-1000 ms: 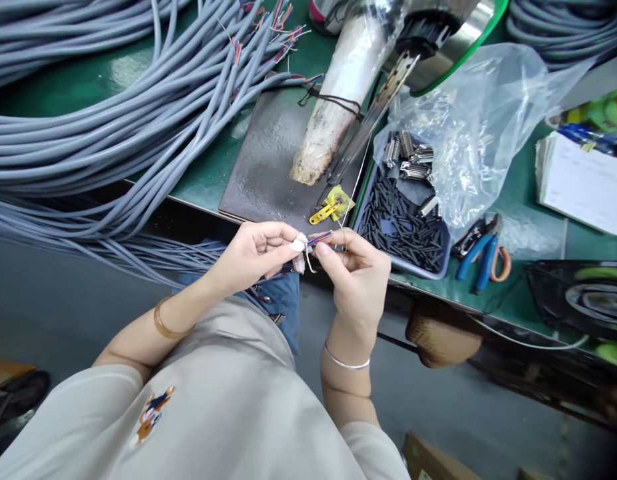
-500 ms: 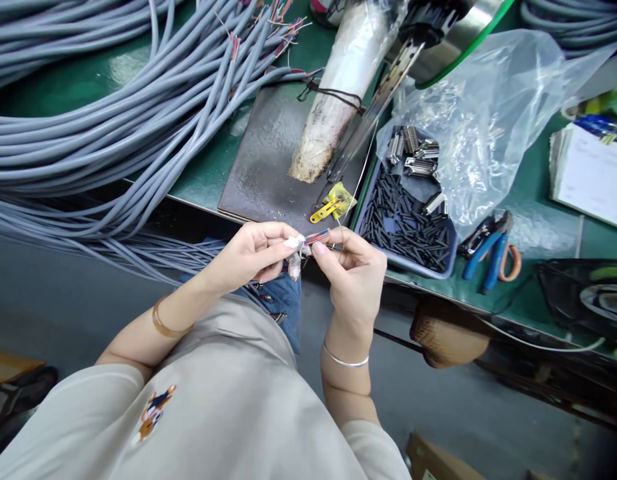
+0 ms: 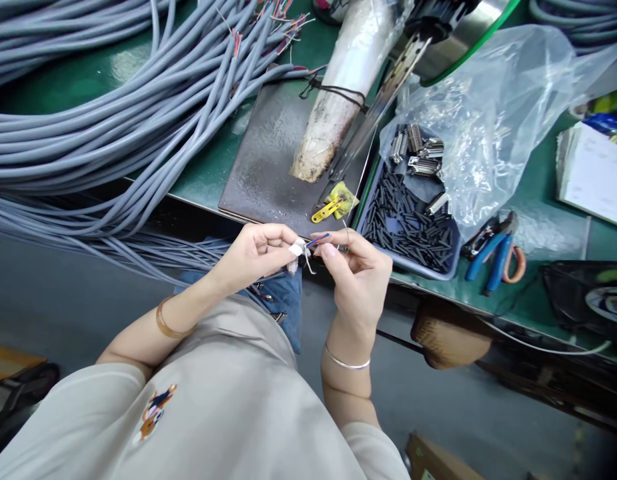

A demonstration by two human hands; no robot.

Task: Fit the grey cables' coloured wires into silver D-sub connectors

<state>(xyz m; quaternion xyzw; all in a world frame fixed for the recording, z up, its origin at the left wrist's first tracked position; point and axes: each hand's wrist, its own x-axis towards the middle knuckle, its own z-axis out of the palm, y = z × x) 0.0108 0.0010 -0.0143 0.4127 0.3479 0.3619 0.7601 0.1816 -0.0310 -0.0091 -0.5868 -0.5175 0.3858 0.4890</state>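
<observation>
By the near edge of the desk (image 3: 553,233), the left hand (image 3: 261,250) pinches whitish material (image 3: 293,267) around coloured wires (image 3: 317,241); the right hand (image 3: 358,267) holds their far ends. A firm left pinch and light right fingertips should keep strands together.

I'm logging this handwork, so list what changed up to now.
A thin white strand, tucked from view in the previous picture, hangs below the fingers again. The tray and pliers appear further right, probably from the view shifting. No hold was visibly taken or released: the left hand stays on the white piece, the right hand at the coloured wires. The grey cables stayed put.
</observation>
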